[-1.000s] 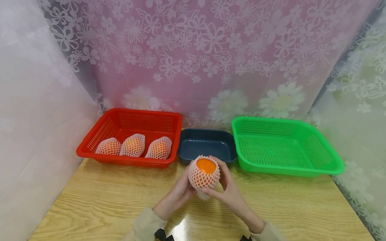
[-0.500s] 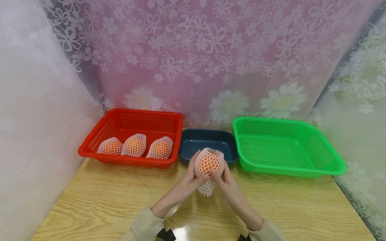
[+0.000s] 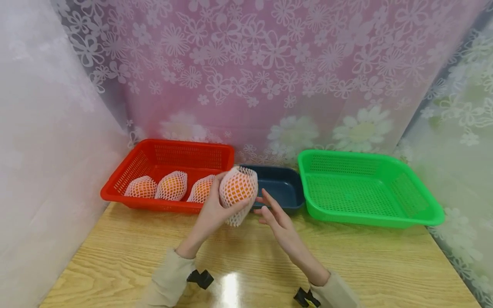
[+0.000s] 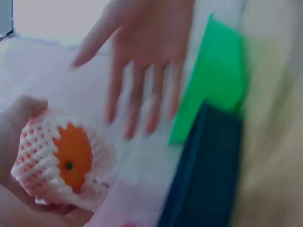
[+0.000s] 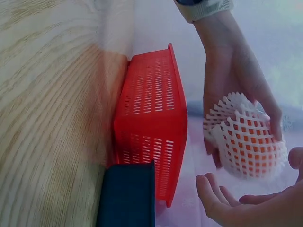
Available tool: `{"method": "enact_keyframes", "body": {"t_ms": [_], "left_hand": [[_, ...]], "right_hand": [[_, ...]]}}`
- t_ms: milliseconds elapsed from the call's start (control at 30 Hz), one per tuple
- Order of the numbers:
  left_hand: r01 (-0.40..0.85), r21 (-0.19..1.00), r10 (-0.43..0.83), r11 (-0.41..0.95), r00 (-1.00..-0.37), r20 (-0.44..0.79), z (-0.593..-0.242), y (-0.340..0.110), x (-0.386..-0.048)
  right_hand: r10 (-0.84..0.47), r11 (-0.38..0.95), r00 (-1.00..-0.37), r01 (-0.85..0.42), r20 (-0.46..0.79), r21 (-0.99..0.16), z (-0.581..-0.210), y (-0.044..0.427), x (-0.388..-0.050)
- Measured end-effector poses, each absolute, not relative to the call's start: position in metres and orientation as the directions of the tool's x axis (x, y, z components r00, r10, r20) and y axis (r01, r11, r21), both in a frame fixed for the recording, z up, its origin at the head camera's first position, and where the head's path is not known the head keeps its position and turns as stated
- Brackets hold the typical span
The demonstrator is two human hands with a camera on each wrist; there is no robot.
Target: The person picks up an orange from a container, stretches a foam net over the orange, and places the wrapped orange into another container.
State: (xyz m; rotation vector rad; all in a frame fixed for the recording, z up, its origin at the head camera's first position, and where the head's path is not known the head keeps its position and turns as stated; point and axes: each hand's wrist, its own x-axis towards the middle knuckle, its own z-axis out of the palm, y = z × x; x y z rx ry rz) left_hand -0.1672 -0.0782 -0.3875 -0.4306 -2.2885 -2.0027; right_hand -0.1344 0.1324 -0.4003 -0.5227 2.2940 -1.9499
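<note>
My left hand (image 3: 212, 211) grips an orange in a white foam net (image 3: 239, 188), holding it above the table between the red basket and the dark blue tray. In the left wrist view the net's opening bares the orange's (image 4: 75, 156) skin and small green stem spot. Apart from the fruit, my right hand (image 3: 283, 229) hovers to its right with fingers spread and nothing in them. Three more netted oranges (image 3: 170, 186) lie in the red basket (image 3: 154, 206); the held orange and left hand partly cover the rightmost one.
The dark blue tray (image 3: 285, 188) stands between the red basket and a green basket (image 3: 369, 218) on the right. All three sit at the back of the wooden table (image 3: 127, 252), before a pink flowered curtain (image 3: 250, 64).
Both hands held the netted orange before. Now the right hand has let go, and the left hand has carried the orange left and away from me, toward the red basket.
</note>
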Motion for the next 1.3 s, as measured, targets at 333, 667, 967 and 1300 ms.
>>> {"method": "enact_keyframes", "body": {"t_ms": [333, 667, 967, 1300], "left_hand": [[0.229, 0.859, -0.199, 0.458, -0.915, 0.351, -0.377, -0.151, -0.214], [-0.059, 0.5, -0.207, 0.864, -0.947, 0.245, -0.393, -0.176, -0.214], [0.002, 0.49, -0.125, 0.872, -0.966, 0.227, -0.388, -0.178, -0.212], [0.315, 0.523, -0.09, 0.792, -0.787, 0.61, -0.37, -0.146, -0.203]], "right_hand": [[-0.312, 0.119, -0.928, -0.249, 0.202, -0.961, -0.398, 0.141, -0.136], [-0.324, 0.106, -0.92, -0.267, 0.221, -0.958, -0.398, 0.145, -0.138], [-0.298, 0.148, -0.917, -0.32, 0.266, -0.936, -0.397, 0.152, -0.142], [-0.252, 0.279, -0.91, -0.394, 0.329, -0.875, -0.385, 0.167, -0.143]]}}
